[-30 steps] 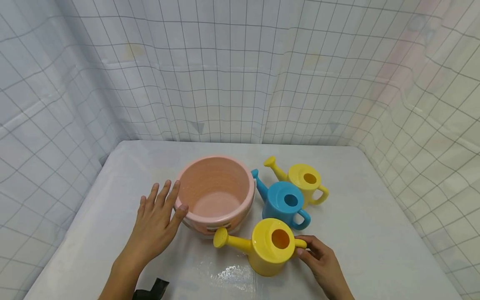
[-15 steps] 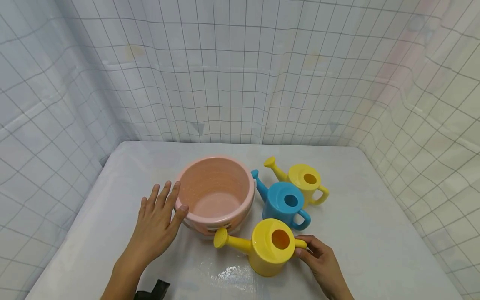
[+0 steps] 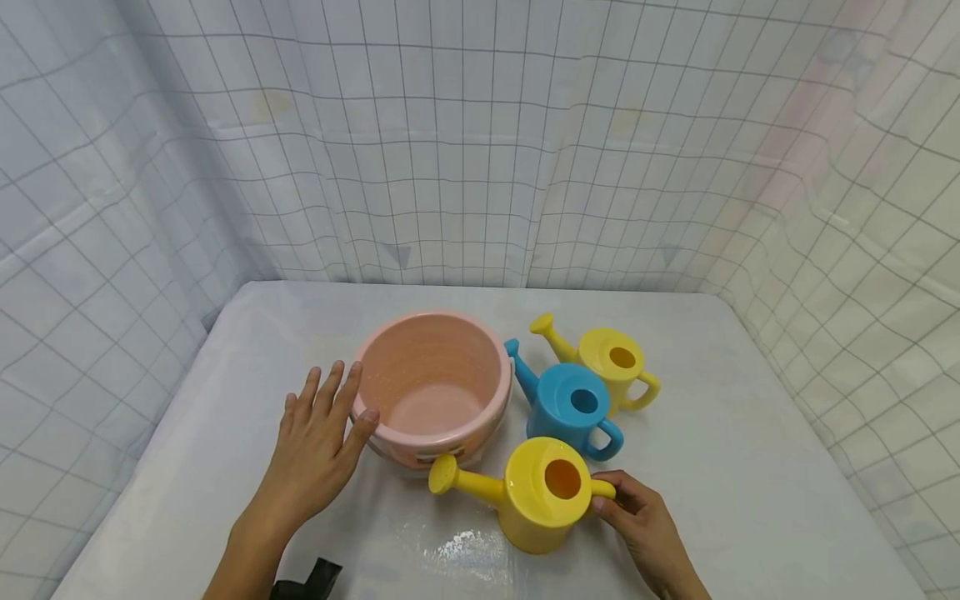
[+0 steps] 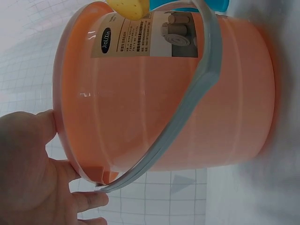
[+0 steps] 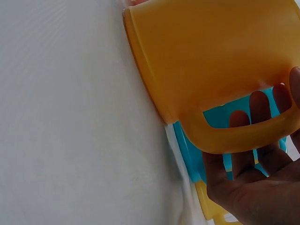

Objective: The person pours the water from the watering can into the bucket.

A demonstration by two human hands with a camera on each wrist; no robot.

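My left hand (image 3: 318,450) lies with fingers spread and straight against the left rim of a pink bucket (image 3: 420,439). In the left wrist view its fingertips meet the rim, near the end of the bucket's grey handle (image 4: 161,143). My right hand (image 3: 647,525) holds the front yellow watering can (image 3: 536,517) by its handle. The right wrist view shows the fingers passing through the handle loop (image 5: 243,138). This can stands upright, its spout (image 3: 468,483) pointing left in front of the bucket. Behind it is a blue watering can (image 3: 555,408).
A second yellow watering can (image 3: 603,350) stands behind the blue one, right of the bucket. A shiny wet patch (image 3: 468,550) lies on the white tabletop (image 3: 750,467). A black strap (image 3: 311,579) shows near my left wrist. Grid-patterned curtains (image 3: 480,150) surround the table.
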